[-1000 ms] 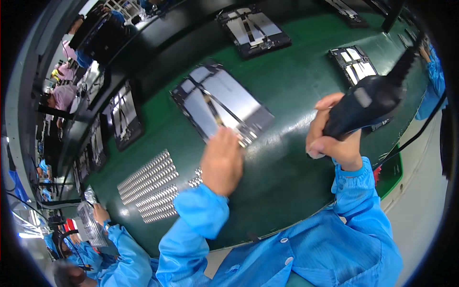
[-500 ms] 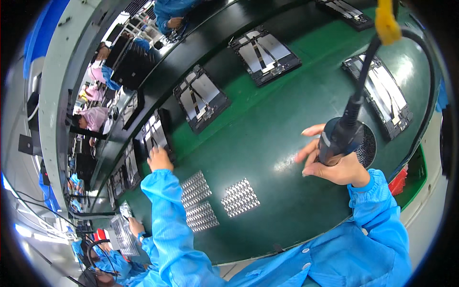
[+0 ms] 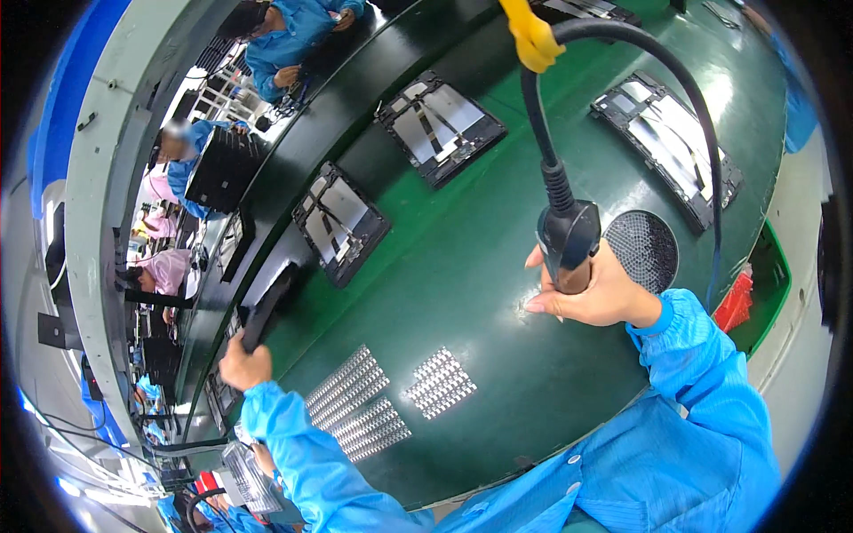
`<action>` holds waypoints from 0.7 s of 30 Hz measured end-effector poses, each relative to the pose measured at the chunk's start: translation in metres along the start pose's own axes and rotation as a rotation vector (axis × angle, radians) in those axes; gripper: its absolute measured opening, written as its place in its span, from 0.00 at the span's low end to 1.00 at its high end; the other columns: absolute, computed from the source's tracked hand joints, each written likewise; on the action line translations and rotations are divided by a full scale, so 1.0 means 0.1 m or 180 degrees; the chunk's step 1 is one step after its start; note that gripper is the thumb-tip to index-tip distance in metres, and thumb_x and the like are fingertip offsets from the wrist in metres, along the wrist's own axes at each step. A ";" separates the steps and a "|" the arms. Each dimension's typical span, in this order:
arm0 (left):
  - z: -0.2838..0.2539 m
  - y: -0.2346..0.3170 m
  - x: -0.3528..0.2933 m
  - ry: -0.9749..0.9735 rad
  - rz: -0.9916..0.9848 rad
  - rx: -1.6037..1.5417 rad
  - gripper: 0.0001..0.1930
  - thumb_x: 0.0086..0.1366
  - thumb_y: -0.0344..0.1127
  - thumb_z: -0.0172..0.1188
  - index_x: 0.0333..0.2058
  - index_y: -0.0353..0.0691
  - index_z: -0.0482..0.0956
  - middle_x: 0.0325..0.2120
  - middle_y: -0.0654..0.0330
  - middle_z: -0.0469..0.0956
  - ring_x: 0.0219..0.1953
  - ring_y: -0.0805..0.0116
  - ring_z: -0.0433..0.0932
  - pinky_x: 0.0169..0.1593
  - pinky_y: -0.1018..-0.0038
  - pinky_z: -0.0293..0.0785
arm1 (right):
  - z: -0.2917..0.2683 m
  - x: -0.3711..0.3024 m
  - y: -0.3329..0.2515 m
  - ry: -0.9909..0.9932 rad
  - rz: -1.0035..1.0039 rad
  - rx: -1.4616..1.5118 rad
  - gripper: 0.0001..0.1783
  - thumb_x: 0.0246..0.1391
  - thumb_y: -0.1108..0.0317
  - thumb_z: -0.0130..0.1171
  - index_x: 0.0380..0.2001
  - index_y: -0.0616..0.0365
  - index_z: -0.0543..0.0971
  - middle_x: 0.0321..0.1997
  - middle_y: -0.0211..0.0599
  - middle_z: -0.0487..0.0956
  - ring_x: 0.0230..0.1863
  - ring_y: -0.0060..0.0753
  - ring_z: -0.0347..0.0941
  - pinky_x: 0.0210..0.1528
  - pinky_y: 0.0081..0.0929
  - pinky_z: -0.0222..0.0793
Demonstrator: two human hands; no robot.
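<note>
At the left, my left hand (image 3: 245,362) is closed on the near end of an opened tablet (image 3: 270,305), which is tilted up on its edge, so its inside is hidden. My right hand (image 3: 613,289) grips a black corded electric screwdriver (image 3: 569,235), its cable rising overhead past a yellow tie (image 3: 533,40). The tool's tip is hidden by my hand. Just right of that hand sits a round dish (image 3: 635,253) of small dark screws. Between my arms, several sheets of small silvery pieces (image 3: 442,384) lie on the green table (image 3: 462,284).
More opened tablets lie beyond my hands, one (image 3: 342,222) left of centre, another (image 3: 442,127) farther back and one (image 3: 666,147) at the right. A green bin (image 3: 771,284) with red material stands off the table's right edge. Co-workers in blue (image 3: 298,44) work across the line.
My left hand has moved left and nearer, and the tablet by it has gone from lying flat to tilted up. The screwdriver has shifted left in my right hand. The whole view has turned slightly.
</note>
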State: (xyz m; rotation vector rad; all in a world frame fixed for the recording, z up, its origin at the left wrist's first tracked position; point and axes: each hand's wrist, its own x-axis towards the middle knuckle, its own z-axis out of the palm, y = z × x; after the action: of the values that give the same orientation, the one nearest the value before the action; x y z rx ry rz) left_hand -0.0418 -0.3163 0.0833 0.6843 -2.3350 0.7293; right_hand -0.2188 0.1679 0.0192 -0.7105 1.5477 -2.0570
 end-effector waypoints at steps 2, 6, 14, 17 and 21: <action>-0.35 -0.04 0.03 0.0324 -0.0285 -0.0356 0.17 0.38 0.31 0.57 0.32 0.44 0.81 0.20 0.49 0.78 0.21 0.46 0.76 0.29 0.59 0.72 | -0.04 -0.01 0.02 -0.0020 0.0006 -0.0191 0.20 0.41 0.67 0.71 0.34 0.59 0.71 0.18 0.20 0.66 0.20 0.11 0.59 0.21 0.15 0.56; -1.00 0.32 -0.06 0.0916 0.0014 -0.1213 0.14 0.41 0.22 0.54 0.31 0.36 0.80 0.22 0.48 0.78 0.24 0.52 0.79 0.31 0.66 0.73 | -0.05 -0.02 -0.05 -0.0043 0.0162 -0.0192 0.19 0.41 0.67 0.70 0.33 0.60 0.71 0.19 0.22 0.67 0.21 0.11 0.59 0.21 0.16 0.56; -1.85 1.82 -0.40 0.0363 0.1329 -0.2222 0.16 0.42 0.25 0.60 0.34 0.31 0.78 0.30 0.49 0.79 0.31 0.55 0.79 0.36 0.68 0.73 | -0.16 0.01 -0.25 0.0267 -0.0878 -0.0345 0.19 0.40 0.69 0.71 0.35 0.60 0.73 0.22 0.22 0.71 0.23 0.13 0.62 0.24 0.17 0.59; -1.93 2.30 -0.66 -0.0057 0.1955 -0.2448 0.21 0.37 0.30 0.61 0.35 0.31 0.78 0.32 0.49 0.80 0.34 0.54 0.79 0.39 0.64 0.70 | -0.40 0.02 -0.38 0.0626 -0.0623 -0.0385 0.18 0.40 0.69 0.71 0.34 0.60 0.74 0.17 0.19 0.69 0.20 0.10 0.62 0.22 0.14 0.58; -2.09 2.74 -1.11 -0.0992 0.2118 -0.2625 0.27 0.33 0.32 0.63 0.39 0.32 0.77 0.43 0.47 0.76 0.46 0.52 0.75 0.48 0.60 0.65 | -0.68 0.14 -0.49 0.1127 -0.0905 -0.0511 0.20 0.39 0.73 0.71 0.35 0.61 0.74 0.17 0.25 0.73 0.15 0.14 0.68 0.16 0.15 0.61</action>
State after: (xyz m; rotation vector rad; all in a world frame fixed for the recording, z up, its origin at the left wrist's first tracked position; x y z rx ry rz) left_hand -0.0544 0.0452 0.0605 -0.3875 -2.8372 -0.1588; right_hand -0.2766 0.2212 0.0528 -0.6835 1.9183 -2.3871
